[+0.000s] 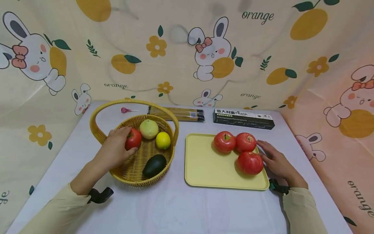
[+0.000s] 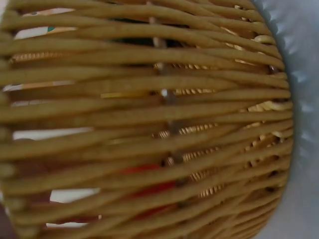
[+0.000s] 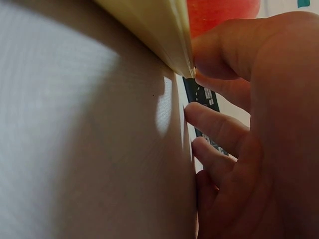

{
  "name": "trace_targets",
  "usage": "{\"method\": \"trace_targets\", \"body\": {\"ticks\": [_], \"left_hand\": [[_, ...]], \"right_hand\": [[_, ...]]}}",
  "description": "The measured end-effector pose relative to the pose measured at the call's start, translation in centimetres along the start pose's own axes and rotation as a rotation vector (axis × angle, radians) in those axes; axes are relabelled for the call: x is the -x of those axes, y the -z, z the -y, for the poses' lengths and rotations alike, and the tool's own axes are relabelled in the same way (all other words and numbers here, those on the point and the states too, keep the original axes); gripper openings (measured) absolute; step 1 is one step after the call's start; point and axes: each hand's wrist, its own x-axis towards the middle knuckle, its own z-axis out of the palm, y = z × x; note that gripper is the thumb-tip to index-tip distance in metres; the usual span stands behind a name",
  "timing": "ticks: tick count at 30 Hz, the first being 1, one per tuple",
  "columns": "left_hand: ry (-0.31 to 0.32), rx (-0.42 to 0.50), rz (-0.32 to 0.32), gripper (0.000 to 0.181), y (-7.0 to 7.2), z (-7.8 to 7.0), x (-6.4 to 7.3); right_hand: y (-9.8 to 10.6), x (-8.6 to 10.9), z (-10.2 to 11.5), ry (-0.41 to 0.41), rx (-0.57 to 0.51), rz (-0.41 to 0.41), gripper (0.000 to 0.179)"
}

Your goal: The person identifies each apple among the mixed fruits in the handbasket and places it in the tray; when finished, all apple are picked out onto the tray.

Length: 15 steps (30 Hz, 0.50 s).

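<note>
Inside the yellow wicker basket [image 1: 137,182], my left hand [image 1: 115,146] holds a red tomato [image 1: 134,139] at the left side, fingers over its top and thumb toward the front. The left wrist view shows mostly the basket's woven wall [image 2: 149,114], with a bit of red behind it. My right hand [image 1: 276,161] rests by the right edge of a pale yellow tray [image 1: 207,162], its fingers loosely bent and its thumb at the rim. Closest to it is a large red fruit [image 1: 250,163] on the tray. The right wrist view shows this hand [image 3: 239,134] holding nothing visible.
The basket also holds a pale green round fruit [image 1: 149,129], a lemon [image 1: 163,140] and a dark avocado [image 1: 154,166]. A red apple [image 1: 224,142] and a pomegranate [image 1: 245,142] share the tray. Behind lie packed spaghetti [image 1: 181,114], a black pasta box [image 1: 243,119] and a small pink-handled object [image 1: 125,110].
</note>
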Motion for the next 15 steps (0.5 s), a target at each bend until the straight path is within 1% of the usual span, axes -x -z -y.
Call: {"method": "trace_targets", "body": {"ticks": [3,6,10,13,15], "left_hand": [[0.019,-0.013,0.015,0.074,-0.3,0.0,-0.1],[0.016,0.008,0.034,0.074,-0.5,0.3,-0.1],[-0.005,0.037,0.069,0.08,-0.9,0.8,0.0],[-0.029,0.034,0.091,0.084,-1.3,1.0,-0.1],[-0.04,0.028,0.095,0.085,-1.6,0.9,-0.1]], "right_hand": [[0.0,0.0,0.0,0.0,-0.001,0.0,0.073],[0.0,0.0,-0.1,0.0,0.005,-0.002,0.073],[0.0,0.0,0.0,0.0,0.011,-0.003,0.073],[0.0,0.0,0.0,-0.001,0.012,-0.003,0.073],[-0.1,0.0,-0.1,0.002,0.01,-0.002,0.073]]}}
